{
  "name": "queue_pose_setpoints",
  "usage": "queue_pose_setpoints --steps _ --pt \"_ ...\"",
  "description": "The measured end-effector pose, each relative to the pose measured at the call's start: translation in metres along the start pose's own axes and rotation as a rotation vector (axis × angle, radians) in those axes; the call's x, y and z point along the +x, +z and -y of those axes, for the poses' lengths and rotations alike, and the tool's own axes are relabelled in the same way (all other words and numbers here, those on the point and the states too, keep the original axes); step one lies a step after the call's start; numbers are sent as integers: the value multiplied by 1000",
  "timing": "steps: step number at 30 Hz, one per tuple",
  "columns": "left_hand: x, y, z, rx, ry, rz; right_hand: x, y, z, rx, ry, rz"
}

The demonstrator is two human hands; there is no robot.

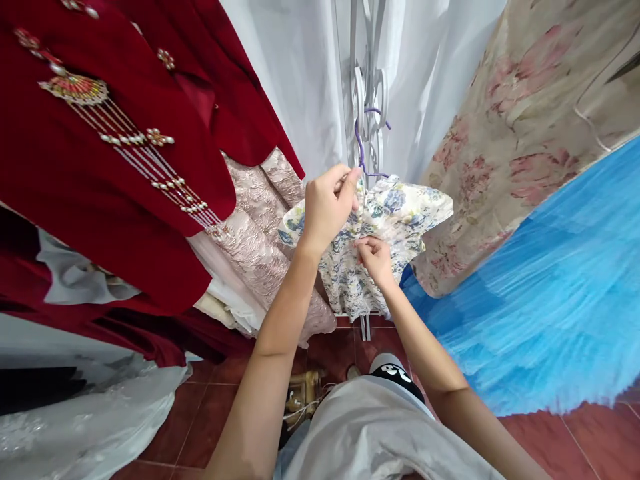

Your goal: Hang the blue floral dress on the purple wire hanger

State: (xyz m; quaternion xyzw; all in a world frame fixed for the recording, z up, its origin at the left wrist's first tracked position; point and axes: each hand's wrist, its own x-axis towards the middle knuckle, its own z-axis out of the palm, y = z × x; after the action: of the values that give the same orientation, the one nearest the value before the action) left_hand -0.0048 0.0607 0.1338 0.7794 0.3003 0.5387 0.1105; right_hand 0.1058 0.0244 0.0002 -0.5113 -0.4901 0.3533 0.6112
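Note:
A small floral garment (400, 210), cream with blue flowers and short flared sleeves, hangs in front of me on a purple hanger (359, 141). Whether it is a dress or a blouse I cannot tell. My left hand (327, 203) is closed at its neckline, thumb and fingers pinching the cloth just below the hanger. Lower down, my right hand (375, 259) pinches the front of the same garment near its middle, with its fingers curled. Folds and fingers hide the exact spots gripped.
White hooks (373, 93) hold the hanger before a white curtain (295, 73). At left hang a red garment (125, 220) with a beaded ornament (80, 87) and a pink textured one (260, 227). Right are a flowered beige cloth (500, 147) and blue tulle (540, 300). Red tiles (200, 413) cover the floor.

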Motion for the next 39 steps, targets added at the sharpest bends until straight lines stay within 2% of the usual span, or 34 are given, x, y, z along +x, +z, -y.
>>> queue_pose_setpoints --steps 4,9,14,17,22,25,27,30,32,34,36,37,39 --pt "-4 -5 5 -46 -33 102 -2 -1 20 145 -147 -34" --pt "-16 6 18 -75 -75 119 25 -7 55 145 -295 -48" --pt "-14 6 21 -63 -43 113 29 2 51 68 -327 -83" --pt "-11 7 21 -44 -26 62 24 4 47 19 -300 -123" --pt "1 9 21 -27 -61 -69 29 -3 44 -216 -265 -41" --pt "12 -6 37 -130 -103 -203 25 -11 29 -321 -211 -20" --pt "18 -28 60 -282 -136 -319 14 -15 13 -375 -157 14" --pt "17 -71 100 -555 -281 -482 -10 -17 -14 -406 -45 110" --pt "5 -98 124 -745 -444 -543 -24 -16 -29 -374 17 178" --pt "-16 -113 140 -930 -636 -618 -34 -13 -40 -336 43 255" --pt "-45 -110 146 -1048 -814 -741 -40 -10 -47 -318 46 300" --pt "-61 -101 145 -1070 -887 -801 -41 -9 -48 -314 44 303" --pt "-97 -71 133 -1060 -964 -796 -43 -6 -47 -295 37 289"
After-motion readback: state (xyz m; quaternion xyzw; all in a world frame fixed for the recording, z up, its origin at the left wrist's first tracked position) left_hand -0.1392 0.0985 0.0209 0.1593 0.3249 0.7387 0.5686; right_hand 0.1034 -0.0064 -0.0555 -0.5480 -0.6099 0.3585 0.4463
